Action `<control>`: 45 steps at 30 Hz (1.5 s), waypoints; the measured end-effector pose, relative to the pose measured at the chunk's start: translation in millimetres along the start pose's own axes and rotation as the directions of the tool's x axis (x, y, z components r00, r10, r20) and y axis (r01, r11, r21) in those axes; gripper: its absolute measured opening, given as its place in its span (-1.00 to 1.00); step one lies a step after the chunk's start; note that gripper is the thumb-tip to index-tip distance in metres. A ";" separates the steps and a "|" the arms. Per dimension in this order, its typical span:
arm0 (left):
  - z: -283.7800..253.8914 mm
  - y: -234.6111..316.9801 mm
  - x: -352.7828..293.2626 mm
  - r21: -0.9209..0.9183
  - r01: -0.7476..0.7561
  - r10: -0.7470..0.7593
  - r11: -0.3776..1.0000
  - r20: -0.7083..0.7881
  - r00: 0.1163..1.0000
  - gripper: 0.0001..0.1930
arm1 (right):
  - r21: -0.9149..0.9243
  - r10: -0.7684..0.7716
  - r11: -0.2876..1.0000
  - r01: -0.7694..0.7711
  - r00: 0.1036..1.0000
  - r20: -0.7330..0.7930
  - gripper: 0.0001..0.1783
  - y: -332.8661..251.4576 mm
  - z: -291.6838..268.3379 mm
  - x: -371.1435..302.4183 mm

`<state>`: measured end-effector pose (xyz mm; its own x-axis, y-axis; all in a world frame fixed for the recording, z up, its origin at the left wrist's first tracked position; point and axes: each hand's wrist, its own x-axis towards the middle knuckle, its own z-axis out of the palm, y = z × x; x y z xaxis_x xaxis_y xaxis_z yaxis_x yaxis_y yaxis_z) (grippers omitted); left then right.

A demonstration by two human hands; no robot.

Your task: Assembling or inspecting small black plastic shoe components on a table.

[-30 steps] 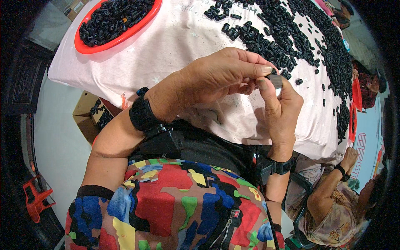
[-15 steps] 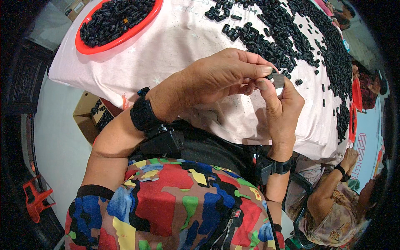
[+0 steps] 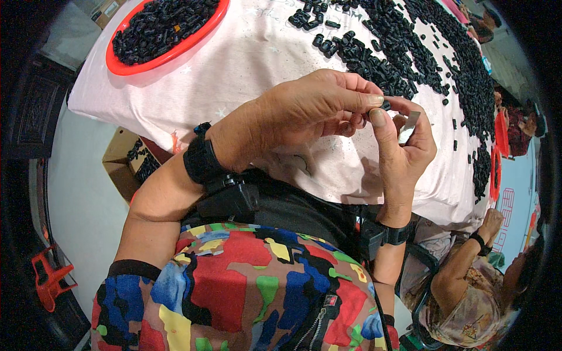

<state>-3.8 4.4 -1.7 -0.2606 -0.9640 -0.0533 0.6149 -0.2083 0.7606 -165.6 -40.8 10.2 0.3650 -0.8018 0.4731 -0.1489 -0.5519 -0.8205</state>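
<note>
Above the pink cloth, my left hand (image 3: 319,105) pinches a small black plastic part (image 3: 385,106) between thumb and fingertips. My right hand (image 3: 401,149) is close against it, its thumb and forefinger tips at the same part. A thin, flat metal blade (image 3: 408,127) sticks up from the curled fingers of my right hand, apart from the black part. How its lower end is gripped is hidden. Beyond my hands, many similar black parts (image 3: 374,58) lie loose in a spread heap.
A red basin (image 3: 175,48) full of black parts, with one orange piece among them, stands at the far left of the cloth-covered table (image 3: 234,64). Below the table edge is a cardboard box (image 3: 120,161). At the right sits another person (image 3: 468,292), one hand near the table edge.
The metal blade has swung away from the black part, toward the right, into my right hand's fingers. My right hand has shifted slightly right; my left hand has hardly moved.
</note>
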 end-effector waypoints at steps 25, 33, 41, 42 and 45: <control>0.7 0.9 0.0 0.021 0.021 -0.022 1.000 0.038 0.999 -0.64 | -0.053 0.083 0.996 -0.076 0.983 0.163 -0.70 3.3 -7.8 -2.7; -0.5 -0.5 0.6 0.034 -0.002 0.002 0.999 0.023 1.000 -0.66 | -0.102 0.076 0.993 -0.060 0.984 0.163 -0.69 3.2 -6.3 -3.4; -1.1 -1.3 1.1 0.020 -0.019 0.018 1.000 0.047 0.999 -0.67 | -0.076 0.074 0.995 -0.063 0.985 0.159 -0.69 2.2 -5.4 -3.4; -0.5 -1.5 1.3 0.021 -0.012 0.012 1.000 0.024 1.000 -0.67 | -0.100 0.101 0.992 -0.084 0.979 0.178 -0.69 1.3 -5.8 -3.5; -0.8 -0.7 1.3 0.017 0.000 0.000 1.000 0.019 1.000 -0.68 | -0.124 0.110 0.988 -0.088 0.977 0.185 -0.68 1.9 -5.3 -4.2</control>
<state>-4.0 3.1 -2.9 -0.2747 -0.9606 -0.0415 0.6023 -0.2056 0.7714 -172.3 -39.7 8.3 0.5100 -0.8013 0.3128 -0.2932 -0.5038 -0.8126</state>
